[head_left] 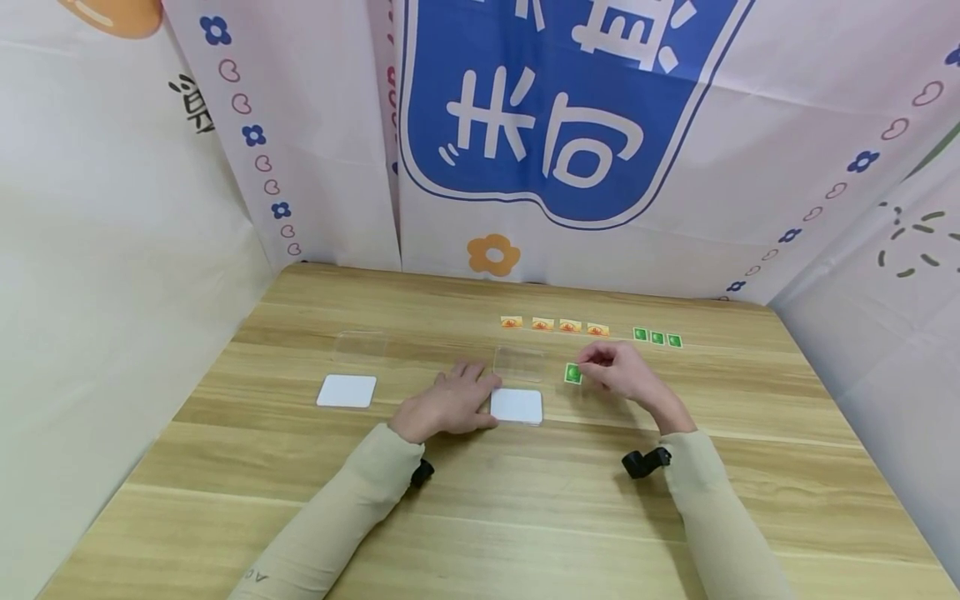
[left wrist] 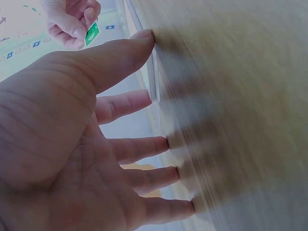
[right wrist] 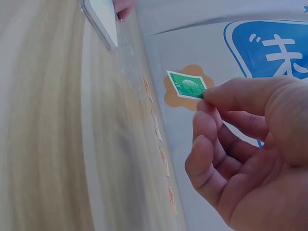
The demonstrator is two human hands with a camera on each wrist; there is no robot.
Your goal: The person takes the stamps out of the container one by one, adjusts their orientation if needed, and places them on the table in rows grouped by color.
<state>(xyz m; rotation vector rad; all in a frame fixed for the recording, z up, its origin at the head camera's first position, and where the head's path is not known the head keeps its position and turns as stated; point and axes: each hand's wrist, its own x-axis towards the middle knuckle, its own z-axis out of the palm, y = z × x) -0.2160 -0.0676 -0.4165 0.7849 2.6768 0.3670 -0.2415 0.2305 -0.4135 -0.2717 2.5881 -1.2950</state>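
My right hand (head_left: 618,372) pinches a small green postage stamp (right wrist: 186,85) by one edge, between thumb and forefinger. The right wrist view has the stamp raised above the wooden table, its toothed white border showing. My left hand (head_left: 452,402) rests palm down, fingers spread, its fingertips on the tabletop. Its thumb and forefinger lie against the left side of a white rectangular card stack (head_left: 517,406), which seems to sit in a clear case. Just behind that stack lies a clear plastic piece (head_left: 519,364).
Along the back lie several orange stamps (head_left: 570,327) in a row, then three green stamps (head_left: 657,338) to their right. Another white card (head_left: 347,391) and a clear plastic piece (head_left: 360,346) lie at left. A printed cloth (head_left: 337,167) hangs behind the table (head_left: 525,517).
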